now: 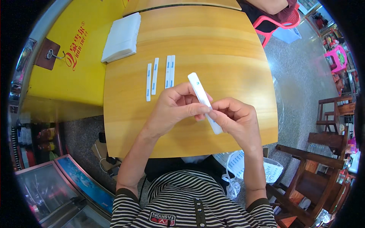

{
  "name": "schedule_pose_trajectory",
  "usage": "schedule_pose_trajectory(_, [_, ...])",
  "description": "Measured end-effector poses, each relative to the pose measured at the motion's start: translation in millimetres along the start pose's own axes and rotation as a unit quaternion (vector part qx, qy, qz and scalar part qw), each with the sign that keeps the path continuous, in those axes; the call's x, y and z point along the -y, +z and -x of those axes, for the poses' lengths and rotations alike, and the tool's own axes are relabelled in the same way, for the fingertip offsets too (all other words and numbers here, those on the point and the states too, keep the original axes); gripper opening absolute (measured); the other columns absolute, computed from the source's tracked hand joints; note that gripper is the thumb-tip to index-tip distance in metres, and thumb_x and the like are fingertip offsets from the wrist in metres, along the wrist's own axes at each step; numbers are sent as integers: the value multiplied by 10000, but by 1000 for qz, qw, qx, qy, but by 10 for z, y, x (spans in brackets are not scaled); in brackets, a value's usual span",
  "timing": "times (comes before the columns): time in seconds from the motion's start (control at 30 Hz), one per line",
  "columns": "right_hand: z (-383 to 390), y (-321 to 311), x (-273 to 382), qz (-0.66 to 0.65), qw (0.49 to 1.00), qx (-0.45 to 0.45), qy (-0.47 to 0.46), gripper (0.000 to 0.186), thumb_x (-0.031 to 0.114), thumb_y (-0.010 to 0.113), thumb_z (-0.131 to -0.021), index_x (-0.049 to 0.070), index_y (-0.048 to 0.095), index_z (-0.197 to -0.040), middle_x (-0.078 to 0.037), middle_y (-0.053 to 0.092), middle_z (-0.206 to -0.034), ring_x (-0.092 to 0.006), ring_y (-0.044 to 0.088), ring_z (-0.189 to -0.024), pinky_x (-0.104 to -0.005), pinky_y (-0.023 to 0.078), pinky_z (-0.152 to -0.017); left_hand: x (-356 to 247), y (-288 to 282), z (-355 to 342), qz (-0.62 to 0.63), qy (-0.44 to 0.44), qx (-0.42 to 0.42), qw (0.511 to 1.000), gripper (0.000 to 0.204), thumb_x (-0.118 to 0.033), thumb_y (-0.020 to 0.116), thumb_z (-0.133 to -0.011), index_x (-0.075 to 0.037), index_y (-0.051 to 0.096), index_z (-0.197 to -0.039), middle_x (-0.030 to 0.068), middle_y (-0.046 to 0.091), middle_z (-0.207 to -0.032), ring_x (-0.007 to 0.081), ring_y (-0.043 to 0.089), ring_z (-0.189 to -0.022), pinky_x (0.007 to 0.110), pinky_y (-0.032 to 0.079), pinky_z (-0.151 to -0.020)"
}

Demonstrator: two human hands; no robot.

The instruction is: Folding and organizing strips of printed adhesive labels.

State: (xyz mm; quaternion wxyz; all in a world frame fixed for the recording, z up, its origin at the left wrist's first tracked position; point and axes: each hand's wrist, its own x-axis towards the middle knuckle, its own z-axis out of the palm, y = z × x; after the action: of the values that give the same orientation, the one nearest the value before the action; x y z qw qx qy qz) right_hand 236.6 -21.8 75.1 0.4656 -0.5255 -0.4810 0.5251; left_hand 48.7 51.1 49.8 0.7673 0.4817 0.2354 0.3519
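A slim white strip (199, 90), with a small greenish mark near its upper end, is held slanted over the wooden table. My left hand (175, 109) grips it from the left, thumb pressed on its middle and the other fingers curled behind. My right hand (237, 121) pinches its lower half from the right. Beyond my left hand lie several similar narrow strips with blue markings (154, 76), two apart and others side by side. A stack of white paper or napkins (121, 36) sits at the table's back left.
The table (251, 76) adjoins a yellow cabinet (64, 87) on the left, with glass-lidded coolers (45, 190) below. Another person (264, 7) sits in a red plastic chair (268, 32) at the back right. Wooden chairs (311, 163) stand lower right; a white plastic basket (272, 169) is under the table's front edge.
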Motion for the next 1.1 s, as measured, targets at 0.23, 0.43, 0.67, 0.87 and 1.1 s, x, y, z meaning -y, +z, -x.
schedule_pose_trajectory(0.23, [90, 0, -38, -59, 998, 25, 25, 138, 100, 680, -935, 4, 688, -1034, -5, 706, -840, -27, 577, -703, -190, 451, -589, 71, 61, 58, -14, -6, 6, 1000, 143, -77, 686, -924, 4, 637, -1033, 58, 668, -905, 109, 640, -789, 232, 533, -713])
schedule_pose_trajectory(0.43, [157, 51, -139, 127, 985, -70, -97, 132, 69, 724, -873, 19, 702, -993, -41, 672, -819, -100, 588, -674, -234, 463, -567, 151, 184, 75, -57, 38, -39, 997, 124, -3, 672, -916, -4, 595, -1013, 54, 649, -961, 98, 636, -838, 236, 533, -740])
schedule_pose_trajectory(0.67, [214, 32, -195, 208, 951, -149, -174, 102, 50, 734, -845, 28, 706, -940, -82, 632, -783, -166, 585, -667, -285, 448, -537, 240, 275, 73, -121, 78, -58, 988, 132, -7, 694, -901, -12, 618, -1009, 38, 648, -938, 89, 627, -781, 224, 516, -691])
schedule_pose_trajectory(0.87, [-31, -198, -373, 218, 941, -246, -81, 62, 38, 696, -876, -10, 674, -908, -105, 630, -774, -165, 564, -637, -306, 452, -575, 299, 427, 201, -64, -31, -43, 997, 97, -30, 688, -911, -27, 616, -975, 36, 632, -903, 69, 599, -638, 206, 479, -541])
schedule_pose_trajectory(1.1, [-197, -545, -661, 299, 917, -260, -35, 88, 61, 703, -880, -17, 669, -902, -87, 615, -679, -149, 549, -585, -278, 448, -563, 416, 457, 446, 8, -55, -44, 997, 93, -90, 679, -938, -19, 626, -967, 3, 612, -781, 57, 598, -596, 196, 474, -500])
